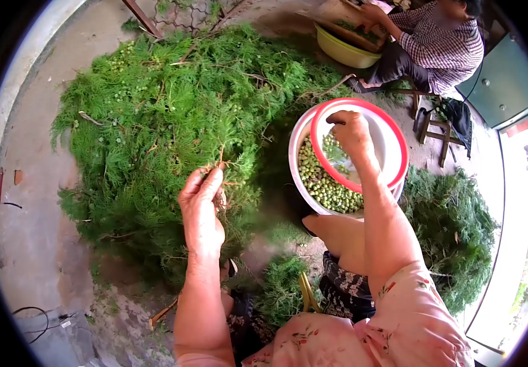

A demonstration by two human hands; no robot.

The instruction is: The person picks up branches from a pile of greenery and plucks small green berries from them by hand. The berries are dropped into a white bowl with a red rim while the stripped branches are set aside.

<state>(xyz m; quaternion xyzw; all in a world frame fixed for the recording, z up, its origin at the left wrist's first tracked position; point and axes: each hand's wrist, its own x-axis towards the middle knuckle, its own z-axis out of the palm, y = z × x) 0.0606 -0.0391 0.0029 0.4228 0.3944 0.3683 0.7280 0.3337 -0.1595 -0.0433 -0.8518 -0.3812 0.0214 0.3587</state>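
My left hand [203, 205] is closed, with thumb and fingers pinching the brown stem of a leafy green sprig [230, 174] in front of a large heap of cut branches [160, 122]. My right hand [352, 137] reaches over a red-rimmed basin [400, 137], its fingers bent downward and drawn together. Whatever is between them, if anything, is too small to make out. The red-rimmed basin sits tilted over a wider metal basin [294, 156]. Many small round green berries [331, 189] lie inside the basins.
A smaller pile of greenery [450, 229] lies at right, and another clump [282, 281] between my legs, beside a yellow-handled tool [306, 292]. Another person [441, 46] sits at upper right by a yellow-green tub [343, 49]. A wooden stool [438, 131] stands behind them.
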